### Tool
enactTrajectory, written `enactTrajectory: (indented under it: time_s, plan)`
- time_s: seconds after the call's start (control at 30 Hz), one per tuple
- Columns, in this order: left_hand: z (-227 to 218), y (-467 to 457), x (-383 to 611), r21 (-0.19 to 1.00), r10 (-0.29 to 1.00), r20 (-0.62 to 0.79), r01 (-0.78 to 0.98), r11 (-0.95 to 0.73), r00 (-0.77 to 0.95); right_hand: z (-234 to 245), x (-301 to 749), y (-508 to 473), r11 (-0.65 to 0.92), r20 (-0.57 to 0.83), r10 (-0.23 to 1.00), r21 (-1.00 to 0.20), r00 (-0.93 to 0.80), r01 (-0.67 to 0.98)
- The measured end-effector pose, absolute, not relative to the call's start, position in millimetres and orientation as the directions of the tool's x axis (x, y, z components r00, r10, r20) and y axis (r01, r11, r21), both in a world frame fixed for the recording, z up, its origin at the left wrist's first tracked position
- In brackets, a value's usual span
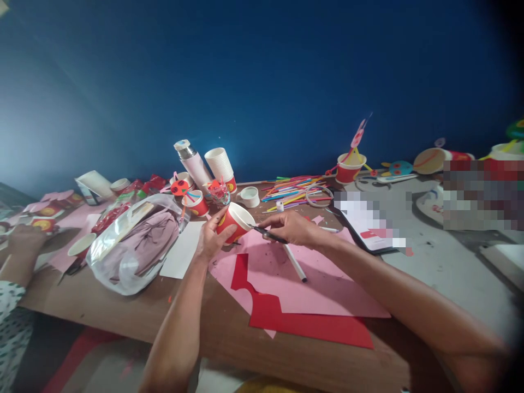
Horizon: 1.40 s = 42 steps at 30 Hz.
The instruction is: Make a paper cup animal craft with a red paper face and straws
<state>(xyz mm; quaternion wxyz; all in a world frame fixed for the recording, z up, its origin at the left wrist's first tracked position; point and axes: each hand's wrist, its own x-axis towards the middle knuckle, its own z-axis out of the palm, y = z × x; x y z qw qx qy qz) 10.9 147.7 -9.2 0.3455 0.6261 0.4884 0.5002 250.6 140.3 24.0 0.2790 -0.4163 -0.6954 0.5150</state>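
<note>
My left hand (213, 237) grips a red paper cup (235, 222), tilted with its white rim toward my right. My right hand (291, 228) pinches a slim black pointed tool (270, 234), perhaps closed scissors, whose tip is at the cup's lower side. A white stick (295, 263) lies on a pink paper sheet (282, 278) below my right hand. A red paper cutout (295, 319) lies partly under the pink sheet. Both my forearms reach in from the bottom of the view.
Another person's hand (25, 245) and patterned sleeve (12, 333) are at the table's left. A plastic bag of cloth (135, 251), steel flask (192, 164), white cup stack (219, 164), coloured straws (292, 194) and cup crafts (347, 168) crowd the wooden table (123, 319).
</note>
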Motion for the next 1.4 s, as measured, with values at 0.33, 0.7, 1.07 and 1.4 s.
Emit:
enactTrajectory:
  time_s: [0.33,0.7,1.07,1.4]
  plan:
    - [-11.8,149.8,8.6,0.905,0.953,0.304,0.311,-0.291,0.007,34.2,249.0,124.1,0.596,0.277,0.797,-0.508,-0.537,0.622]
    - [-10.5,146.9,10.0,0.945,0.965,0.261,0.205,-0.255,-0.001,29.9,254.3,138.8,0.143,-0.053,0.845,-0.937,-0.532,0.319]
    - [-16.7,155.2,10.1,0.951,0.953,0.298,0.098,-0.292,-0.049,43.7,257.5,127.5,0.561,0.245,0.816,-0.551,-0.523,0.618]
    - [-2.3,147.5,23.1,0.924,0.954,0.284,-0.238,-0.299,-0.095,55.6,266.3,129.8,0.450,0.236,0.856,-0.779,-0.460,0.438]
